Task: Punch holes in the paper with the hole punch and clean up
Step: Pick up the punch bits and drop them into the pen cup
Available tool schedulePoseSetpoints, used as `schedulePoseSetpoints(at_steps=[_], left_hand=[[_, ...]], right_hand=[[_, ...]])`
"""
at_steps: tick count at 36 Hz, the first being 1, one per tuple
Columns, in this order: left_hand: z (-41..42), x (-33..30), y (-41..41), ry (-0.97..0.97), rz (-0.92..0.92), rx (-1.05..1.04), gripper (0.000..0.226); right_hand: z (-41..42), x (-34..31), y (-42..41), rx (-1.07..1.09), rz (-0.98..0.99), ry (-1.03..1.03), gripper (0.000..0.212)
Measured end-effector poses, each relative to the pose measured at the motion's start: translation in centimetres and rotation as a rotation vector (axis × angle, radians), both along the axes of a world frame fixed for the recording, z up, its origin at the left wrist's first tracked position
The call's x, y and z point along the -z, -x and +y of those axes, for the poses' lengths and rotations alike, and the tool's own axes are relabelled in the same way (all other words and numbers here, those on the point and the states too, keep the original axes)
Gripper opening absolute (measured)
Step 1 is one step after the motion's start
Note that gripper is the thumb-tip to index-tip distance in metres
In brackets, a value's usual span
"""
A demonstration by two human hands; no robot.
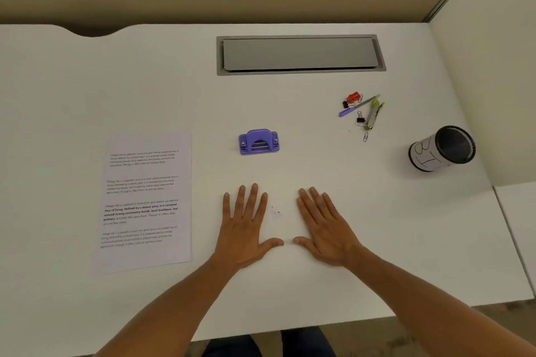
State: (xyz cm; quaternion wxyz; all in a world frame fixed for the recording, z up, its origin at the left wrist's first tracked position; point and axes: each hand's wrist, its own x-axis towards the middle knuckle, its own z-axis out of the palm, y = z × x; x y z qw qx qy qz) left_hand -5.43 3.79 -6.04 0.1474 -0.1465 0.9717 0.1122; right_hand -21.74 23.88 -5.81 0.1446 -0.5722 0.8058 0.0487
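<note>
A purple hole punch stands on the white desk, just beyond my hands. A printed sheet of paper lies flat to the left of it. My left hand and my right hand rest palm down on the desk, fingers spread, thumbs almost touching, holding nothing. Between them lie a few tiny paper specks.
A mesh pen cup lies on its side at the right. Behind it, loose stationery: a purple pen, binder clips, a green compass, a paper clip. A grey cable hatch sits at the back. A partition wall stands on the right.
</note>
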Motion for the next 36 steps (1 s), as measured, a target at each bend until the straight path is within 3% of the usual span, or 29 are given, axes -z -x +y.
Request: schedulePoseSetpoints(at_steps=[10, 14, 18, 22, 27, 36], left_hand=[[0.4, -0.2, -0.4, 0.009, -0.005, 0.024, 0.093], [-0.4, -0.6, -0.6, 0.019, -0.028, 0.036, 0.098], [-0.4, -1.0, -1.7, 0.013, -0.041, -0.074, 0.110], [1.4, -1.0, -3.5, -0.024, -0.040, -0.080, 0.113], [4.9, -0.9, -5.2, -0.065, -0.025, -0.057, 0.104], [2.0, -0.6, -4.4, -0.047, -0.027, 0.031, 0.097]], right_hand=[[-1.6, 0.0, -3.4, 0.042, -0.024, -0.013, 0.078], [-1.9, -0.6, -2.9, 0.016, -0.028, -0.006, 0.077], [-1.7, -0.9, -2.3, 0.159, -0.035, -0.031, 0.080], [-3.7, -1.0, -1.2, 0.173, -0.062, -0.050, 0.082], [-6.0, -1.1, -0.3, 0.089, -0.078, -0.067, 0.094], [-3.6, -1.2, -0.6, -0.104, -0.088, -0.039, 0.085]])
